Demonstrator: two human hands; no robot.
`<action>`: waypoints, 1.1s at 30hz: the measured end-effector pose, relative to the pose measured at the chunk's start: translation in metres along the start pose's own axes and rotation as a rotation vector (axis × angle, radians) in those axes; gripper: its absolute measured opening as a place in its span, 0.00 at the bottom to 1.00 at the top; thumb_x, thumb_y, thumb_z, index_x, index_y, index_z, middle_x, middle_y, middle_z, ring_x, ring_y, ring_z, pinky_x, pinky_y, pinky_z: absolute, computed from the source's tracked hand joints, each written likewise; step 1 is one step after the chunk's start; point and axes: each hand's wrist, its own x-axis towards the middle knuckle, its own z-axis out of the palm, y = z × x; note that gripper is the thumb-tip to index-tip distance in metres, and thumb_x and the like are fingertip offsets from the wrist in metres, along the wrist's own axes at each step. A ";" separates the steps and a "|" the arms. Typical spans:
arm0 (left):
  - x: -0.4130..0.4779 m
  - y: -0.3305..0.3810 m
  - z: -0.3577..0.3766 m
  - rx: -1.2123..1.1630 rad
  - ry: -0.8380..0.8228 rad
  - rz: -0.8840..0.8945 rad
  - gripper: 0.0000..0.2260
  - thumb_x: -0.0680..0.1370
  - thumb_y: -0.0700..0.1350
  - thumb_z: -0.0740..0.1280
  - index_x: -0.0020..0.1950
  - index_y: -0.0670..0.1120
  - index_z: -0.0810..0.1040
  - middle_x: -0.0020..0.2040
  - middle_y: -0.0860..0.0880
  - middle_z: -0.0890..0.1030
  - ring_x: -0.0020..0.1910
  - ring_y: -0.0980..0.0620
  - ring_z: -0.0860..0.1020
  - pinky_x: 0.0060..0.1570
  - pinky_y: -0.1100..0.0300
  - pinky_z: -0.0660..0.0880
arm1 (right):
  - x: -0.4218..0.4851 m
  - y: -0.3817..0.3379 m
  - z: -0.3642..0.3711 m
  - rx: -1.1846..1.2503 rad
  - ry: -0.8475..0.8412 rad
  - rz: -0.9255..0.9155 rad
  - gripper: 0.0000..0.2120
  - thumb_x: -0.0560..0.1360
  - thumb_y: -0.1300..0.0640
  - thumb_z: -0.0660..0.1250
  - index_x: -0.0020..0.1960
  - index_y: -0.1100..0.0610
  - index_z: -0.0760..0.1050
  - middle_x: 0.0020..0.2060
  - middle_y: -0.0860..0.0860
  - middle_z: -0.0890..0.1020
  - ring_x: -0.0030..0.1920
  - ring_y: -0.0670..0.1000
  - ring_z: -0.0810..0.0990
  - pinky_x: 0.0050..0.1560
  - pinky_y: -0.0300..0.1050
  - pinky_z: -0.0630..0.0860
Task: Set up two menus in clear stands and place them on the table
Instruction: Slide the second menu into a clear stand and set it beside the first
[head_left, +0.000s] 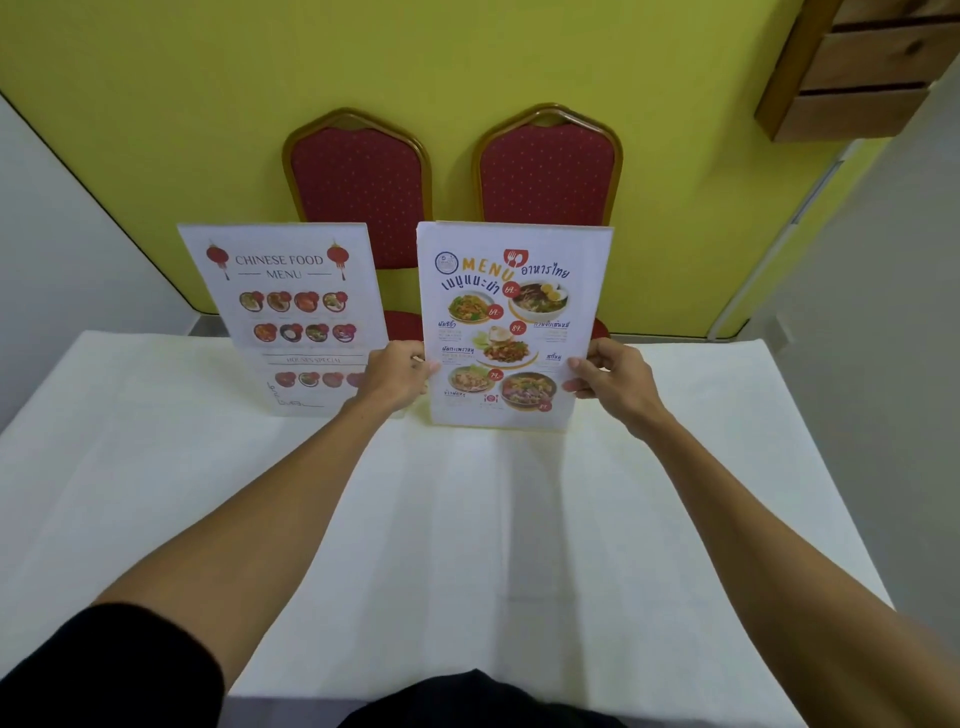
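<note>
Two menus stand upright near the far side of the white table (467, 519). On the left is the Chinese food menu (283, 312) in its clear stand, with nobody holding it. To its right stands the Thai food menu (511, 322), also in a clear stand, its base at the tablecloth. My left hand (397, 376) grips the Thai menu's left edge and my right hand (610, 376) grips its right edge, thumbs on the front. My left hand hides the lower right corner of the Chinese menu.
Two red padded chairs (361, 192) (548, 176) with gold frames stand behind the table against a yellow wall. A wooden shelf unit (857, 67) hangs at the upper right. The white cloth spreads bare between me and the menus.
</note>
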 end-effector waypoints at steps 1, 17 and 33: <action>0.002 -0.002 0.002 -0.005 0.007 0.000 0.06 0.79 0.46 0.69 0.52 0.47 0.84 0.48 0.47 0.85 0.41 0.48 0.86 0.50 0.46 0.83 | 0.001 0.001 0.001 0.005 0.006 0.004 0.07 0.77 0.58 0.68 0.52 0.61 0.79 0.40 0.54 0.84 0.40 0.56 0.87 0.45 0.54 0.84; -0.003 -0.040 0.034 -0.054 -0.098 -0.140 0.09 0.79 0.36 0.61 0.41 0.42 0.78 0.56 0.41 0.82 0.53 0.39 0.82 0.44 0.53 0.84 | -0.006 0.012 0.011 -0.126 0.038 0.099 0.11 0.77 0.54 0.67 0.57 0.59 0.76 0.44 0.55 0.86 0.42 0.54 0.86 0.45 0.53 0.84; -0.039 -0.069 0.014 -0.080 -0.213 -0.214 0.06 0.71 0.37 0.59 0.39 0.48 0.70 0.41 0.49 0.69 0.40 0.47 0.69 0.49 0.51 0.81 | -0.062 0.025 0.047 -0.272 -0.064 0.335 0.20 0.75 0.55 0.64 0.65 0.58 0.69 0.54 0.58 0.82 0.48 0.56 0.85 0.51 0.55 0.82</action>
